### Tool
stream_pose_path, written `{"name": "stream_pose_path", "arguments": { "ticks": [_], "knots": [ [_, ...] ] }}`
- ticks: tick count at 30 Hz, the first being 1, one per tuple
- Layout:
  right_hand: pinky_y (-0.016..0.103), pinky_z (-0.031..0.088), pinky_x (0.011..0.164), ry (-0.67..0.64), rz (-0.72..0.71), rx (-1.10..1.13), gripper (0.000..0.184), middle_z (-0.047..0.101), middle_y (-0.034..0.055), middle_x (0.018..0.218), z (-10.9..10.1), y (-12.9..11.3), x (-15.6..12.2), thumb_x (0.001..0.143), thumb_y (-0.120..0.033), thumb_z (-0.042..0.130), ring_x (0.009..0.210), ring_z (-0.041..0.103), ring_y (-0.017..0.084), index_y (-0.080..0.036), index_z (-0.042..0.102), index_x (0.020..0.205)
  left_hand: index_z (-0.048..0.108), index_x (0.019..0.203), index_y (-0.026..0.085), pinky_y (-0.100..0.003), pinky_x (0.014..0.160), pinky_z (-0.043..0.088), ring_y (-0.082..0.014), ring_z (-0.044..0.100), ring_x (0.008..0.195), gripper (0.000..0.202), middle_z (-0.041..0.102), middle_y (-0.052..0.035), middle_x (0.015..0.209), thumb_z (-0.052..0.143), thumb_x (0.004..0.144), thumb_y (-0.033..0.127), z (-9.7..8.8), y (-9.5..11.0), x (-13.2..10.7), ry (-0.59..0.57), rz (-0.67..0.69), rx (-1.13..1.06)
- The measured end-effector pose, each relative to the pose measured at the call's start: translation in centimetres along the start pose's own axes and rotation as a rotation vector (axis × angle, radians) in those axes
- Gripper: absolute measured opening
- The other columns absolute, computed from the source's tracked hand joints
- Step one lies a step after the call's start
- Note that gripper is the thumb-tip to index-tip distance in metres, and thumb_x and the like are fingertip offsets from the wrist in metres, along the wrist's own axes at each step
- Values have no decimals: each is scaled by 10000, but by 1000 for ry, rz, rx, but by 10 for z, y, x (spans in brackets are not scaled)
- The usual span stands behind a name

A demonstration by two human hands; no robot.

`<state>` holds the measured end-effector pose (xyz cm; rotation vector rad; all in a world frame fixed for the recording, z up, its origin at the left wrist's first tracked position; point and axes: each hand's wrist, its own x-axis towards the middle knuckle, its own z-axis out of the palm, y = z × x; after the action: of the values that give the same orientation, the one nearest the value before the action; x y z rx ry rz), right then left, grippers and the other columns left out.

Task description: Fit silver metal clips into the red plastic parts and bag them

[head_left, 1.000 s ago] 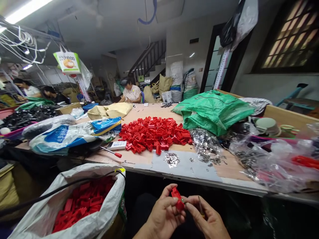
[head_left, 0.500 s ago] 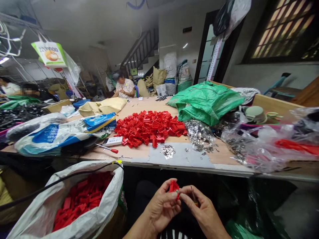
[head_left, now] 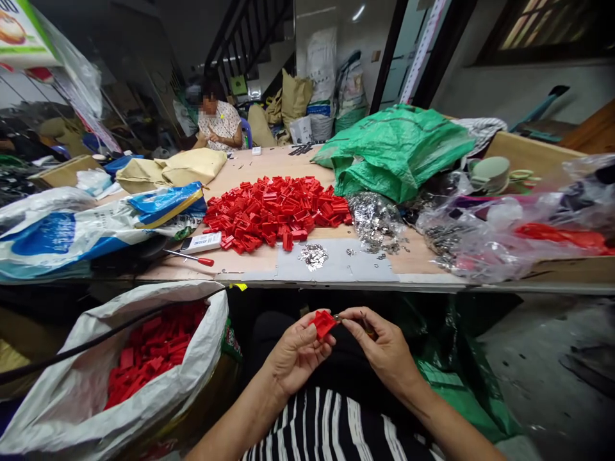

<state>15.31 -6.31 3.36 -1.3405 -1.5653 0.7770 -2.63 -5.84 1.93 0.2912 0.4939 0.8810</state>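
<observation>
Red piece [head_left: 324, 324] | pinched by left hand [head_left: 296, 351] | meets metal bit [head_left: 337, 317] at right edge, pinched by right hand [head_left: 382, 346]

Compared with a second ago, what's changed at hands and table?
View tipped down: the table sits higher in frame, striped clothing now shows. Left hand: red part turned from steep to flatter. Nothing visibly taken up or let go; right hand still has fingertips at the small metal piece. Red pile and loose metal pieces look unchanged.
</observation>
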Motion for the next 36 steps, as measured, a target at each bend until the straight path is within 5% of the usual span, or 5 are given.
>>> {"name": "stream_pose_path", "arguments": {
  "ticks": [18, 36],
  "knots": [
    [284, 547, 739, -250, -330, -222, 180, 692, 50, 897, -7, 2, 15, 906, -171, 497, 819, 654, 169, -226, 664, 944, 681, 1023, 136, -225, 739, 468, -122, 627, 773, 444, 661, -50, 965, 824, 604, 103, 8, 1, -1, 94, 86, 122],
    [281, 541, 702, -258, -342, -239, 191, 694, 53, 879, -15, 2, 11, 900, -169, 512, 786, 650, 168, -225, 692, 930, 700, 983, 144, -255, 757, 422, -142, 593, 817, 435, 659, -61, 1004, 836, 572, 102, 8, -5, 1, 79, 67, 234]
  ]
}}
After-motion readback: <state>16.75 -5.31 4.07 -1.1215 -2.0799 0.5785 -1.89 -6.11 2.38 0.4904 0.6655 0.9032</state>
